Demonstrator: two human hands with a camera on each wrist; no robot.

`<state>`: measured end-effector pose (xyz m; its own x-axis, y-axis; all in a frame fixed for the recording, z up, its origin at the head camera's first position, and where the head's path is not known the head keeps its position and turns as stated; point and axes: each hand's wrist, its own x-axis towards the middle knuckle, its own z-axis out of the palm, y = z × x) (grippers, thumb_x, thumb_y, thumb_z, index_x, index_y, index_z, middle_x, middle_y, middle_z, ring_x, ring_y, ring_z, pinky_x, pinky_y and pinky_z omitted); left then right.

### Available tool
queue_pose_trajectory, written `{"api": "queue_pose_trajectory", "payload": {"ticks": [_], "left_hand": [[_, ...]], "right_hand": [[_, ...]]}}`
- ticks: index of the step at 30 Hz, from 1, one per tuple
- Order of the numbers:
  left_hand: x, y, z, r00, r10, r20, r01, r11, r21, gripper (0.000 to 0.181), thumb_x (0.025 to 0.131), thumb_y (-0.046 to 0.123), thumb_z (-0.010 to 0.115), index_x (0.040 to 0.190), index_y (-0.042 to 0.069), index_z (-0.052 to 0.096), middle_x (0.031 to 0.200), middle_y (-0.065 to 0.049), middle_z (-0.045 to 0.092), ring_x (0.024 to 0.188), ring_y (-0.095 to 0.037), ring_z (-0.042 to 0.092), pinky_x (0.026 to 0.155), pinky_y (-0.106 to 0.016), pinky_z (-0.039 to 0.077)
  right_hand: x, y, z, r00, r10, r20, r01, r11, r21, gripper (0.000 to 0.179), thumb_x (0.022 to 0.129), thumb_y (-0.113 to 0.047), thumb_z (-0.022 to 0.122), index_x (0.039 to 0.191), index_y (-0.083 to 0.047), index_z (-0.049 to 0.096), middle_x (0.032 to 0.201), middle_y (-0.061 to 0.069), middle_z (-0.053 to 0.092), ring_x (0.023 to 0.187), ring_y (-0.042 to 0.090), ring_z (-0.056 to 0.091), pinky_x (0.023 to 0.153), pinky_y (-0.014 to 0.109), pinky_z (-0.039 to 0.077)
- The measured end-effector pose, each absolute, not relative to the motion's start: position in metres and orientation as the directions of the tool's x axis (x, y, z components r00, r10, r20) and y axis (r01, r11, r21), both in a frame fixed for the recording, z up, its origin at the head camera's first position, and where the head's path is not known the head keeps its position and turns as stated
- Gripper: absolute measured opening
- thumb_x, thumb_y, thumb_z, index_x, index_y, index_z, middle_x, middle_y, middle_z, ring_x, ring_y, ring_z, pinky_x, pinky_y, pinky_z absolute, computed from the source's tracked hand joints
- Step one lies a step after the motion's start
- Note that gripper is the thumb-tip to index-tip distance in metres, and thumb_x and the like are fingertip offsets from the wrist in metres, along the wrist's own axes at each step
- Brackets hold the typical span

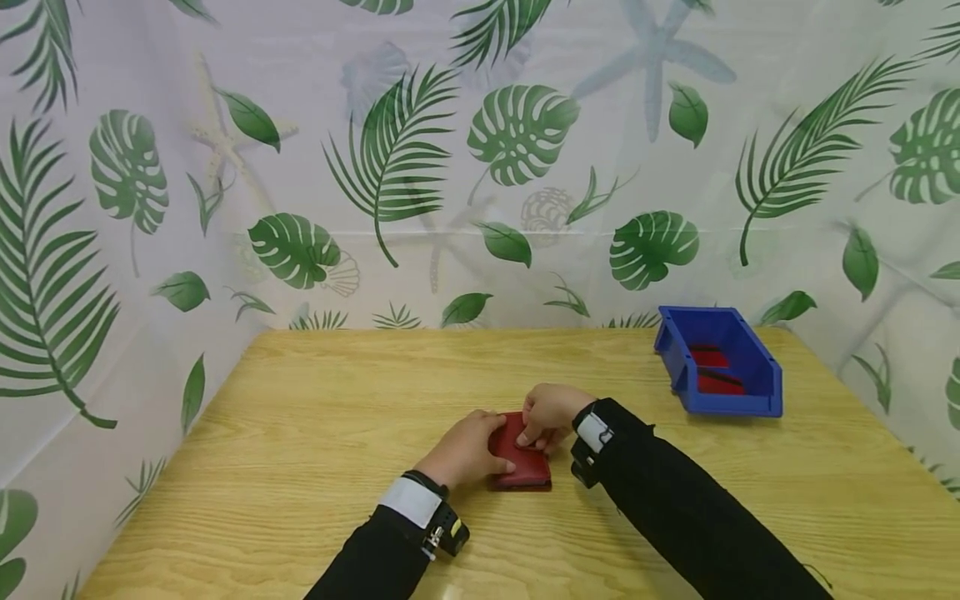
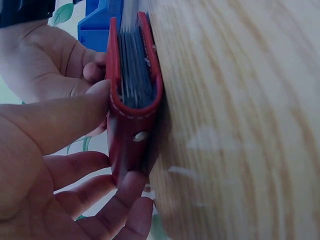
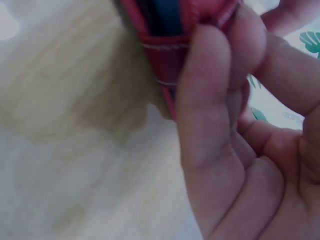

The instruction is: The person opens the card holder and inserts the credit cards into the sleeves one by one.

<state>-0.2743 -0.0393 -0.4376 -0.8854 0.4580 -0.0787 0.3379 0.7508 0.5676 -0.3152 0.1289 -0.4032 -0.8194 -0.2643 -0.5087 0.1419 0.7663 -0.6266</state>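
Observation:
A red leather card holder (image 1: 519,473) with white stitching lies on the wooden table in front of me. In the left wrist view, a stack of thin card sleeves (image 2: 134,70) shows between its covers, and a metal snap (image 2: 140,136) sits on its spine. My left hand (image 1: 467,450) grips it from the left, thumb on the top cover and fingers along the spine. On the far right side, my right hand (image 1: 551,412) pinches the holder's edge beside a stitched strap (image 3: 167,65). The right fingertips partly hide that strap.
A blue plastic bin (image 1: 731,406) stands at the back right of the table (image 1: 337,417), with red and black flat items (image 1: 720,382) inside. Behind the table hangs a white cloth (image 1: 480,200) printed with green leaves.

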Motion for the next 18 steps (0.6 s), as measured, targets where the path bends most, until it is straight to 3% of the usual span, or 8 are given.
{"api": "queue_pose_trajectory", "payload": {"ticks": [4,10,14,18], "left_hand": [[-0.276,-0.039,-0.438,-0.890,0.448,-0.092,0.317,0.749,0.582,0.068,0.082,0.020,0.080,0.139,-0.001,0.051,0.138,-0.019,0.050,0.126,-0.032,0.049,0.106,-0.042,0.038],[-0.276,-0.040,-0.439,-0.891,0.446,-0.088,0.321,0.753,0.574,0.068,0.081,0.021,0.081,0.138,-0.001,0.052,0.136,-0.019,0.051,0.123,-0.033,0.051,0.104,-0.043,0.041],[-0.273,-0.040,-0.436,-0.882,0.464,-0.086,0.340,0.751,0.566,0.067,0.082,0.021,0.080,0.139,-0.002,0.051,0.137,-0.020,0.050,0.125,-0.033,0.050,0.104,-0.043,0.040],[-0.272,-0.042,-0.433,-0.876,0.474,-0.091,0.352,0.756,0.552,0.068,0.083,0.022,0.079,0.140,-0.001,0.050,0.138,-0.019,0.049,0.126,-0.033,0.049,0.104,-0.043,0.040]], "right_hand": [[-0.316,0.124,-0.396,-0.805,-0.237,-0.543,0.153,0.802,-0.577,0.024,0.086,-0.005,0.072,0.071,-0.006,0.054,0.062,0.006,0.058,0.054,0.012,0.058,0.059,0.027,0.055],[-0.316,0.122,-0.396,-0.830,-0.211,-0.516,0.115,0.840,-0.530,0.020,0.083,-0.009,0.077,0.077,-0.003,0.059,0.070,0.008,0.061,0.059,0.017,0.060,0.063,0.033,0.057],[-0.307,0.123,-0.403,-0.881,-0.276,-0.384,-0.041,0.853,-0.520,0.022,0.082,-0.009,0.078,0.077,-0.004,0.057,0.072,0.007,0.059,0.062,0.017,0.059,0.058,0.030,0.054],[-0.292,0.125,-0.413,-0.903,-0.376,-0.208,-0.249,0.852,-0.460,0.022,0.086,-0.009,0.074,0.076,-0.008,0.055,0.070,0.002,0.053,0.061,0.014,0.052,0.054,0.024,0.042]]}}
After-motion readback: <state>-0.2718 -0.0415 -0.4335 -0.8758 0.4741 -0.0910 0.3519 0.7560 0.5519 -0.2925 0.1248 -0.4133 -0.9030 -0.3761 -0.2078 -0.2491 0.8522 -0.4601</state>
